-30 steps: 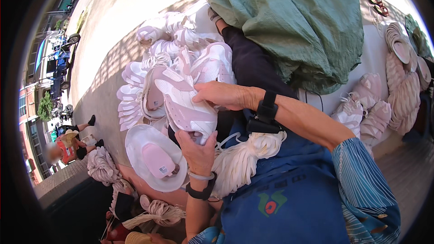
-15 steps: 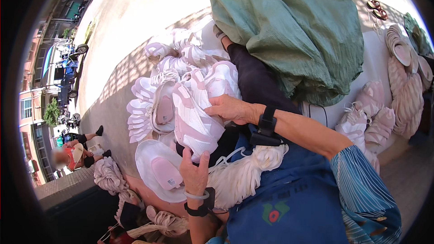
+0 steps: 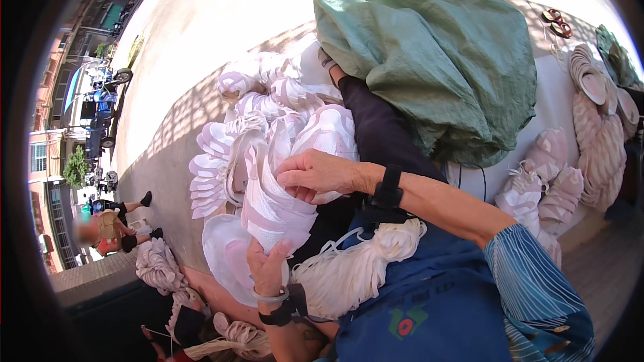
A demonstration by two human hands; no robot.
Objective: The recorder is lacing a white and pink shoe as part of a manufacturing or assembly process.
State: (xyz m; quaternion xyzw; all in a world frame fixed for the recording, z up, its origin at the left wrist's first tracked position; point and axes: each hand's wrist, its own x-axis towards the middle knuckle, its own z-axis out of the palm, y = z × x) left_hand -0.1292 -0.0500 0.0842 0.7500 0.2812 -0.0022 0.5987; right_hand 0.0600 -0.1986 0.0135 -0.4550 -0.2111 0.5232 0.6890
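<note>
A white and pale-pink shoe upper (image 3: pixel 272 211) lies tilted across my lap, its sole side out of sight. My left hand (image 3: pixel 267 269) grips its lower end, thumb on top. Over its right edge, my right hand (image 3: pixel 325 173) is closed with the fingers curled in; whatever they pinch is hidden. More matching uppers (image 3: pixel 325 131) are heaped just beyond. Beside my left hand sits a round white piece with a pink insole-shaped patch (image 3: pixel 228 255). A bundle of cream laces (image 3: pixel 359 265) rests on my blue apron (image 3: pixel 429 295).
A big green sack (image 3: pixel 429 60) covers the area by my outstretched leg. To the right are another group of uppers (image 3: pixel 547 167) and a stacked bundle of pinkish pieces (image 3: pixel 600 141). Sandals (image 3: pixel 557 23) lie far right. A person in red (image 3: pixel 111 228) and a blue vehicle (image 3: pixel 97 104) are at left.
The shoe upper has shifted left and turned in my left hand. My right hand has moved left and down slightly, its fingers now curled. The person at left has leaned or turned.
</note>
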